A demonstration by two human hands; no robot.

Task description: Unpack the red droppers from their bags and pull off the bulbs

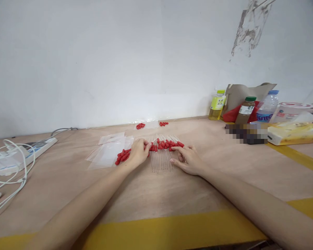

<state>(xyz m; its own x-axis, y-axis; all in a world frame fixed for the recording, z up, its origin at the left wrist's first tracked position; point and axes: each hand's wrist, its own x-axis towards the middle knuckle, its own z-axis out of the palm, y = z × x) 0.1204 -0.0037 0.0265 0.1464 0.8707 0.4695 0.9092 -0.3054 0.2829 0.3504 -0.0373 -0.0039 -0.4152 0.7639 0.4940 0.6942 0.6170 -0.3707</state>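
Observation:
Several thin, pale, clear-looking sticks with red tips (169,144) lie side by side on the table, some pointing toward me and others toward the wall. At the left end of this row, my left hand (139,151) has its fingers and thumb drawn together against the red tips; what they pinch is hidden. My right hand (190,160) is at the row's right end, its index finger stretched out and touching a red tip, thumb held apart below. Left of my left hand, a red-tipped bunch (123,156) rests on clear plastic bags (106,154).
Two small bagged red-tipped groups (140,126) lie by the wall. A power strip (28,156) with white cables is at left. On the right stand a yellow-capped bottle (216,107), a green-capped bottle (246,110), a water bottle (267,106) and a tissue pack (294,133).

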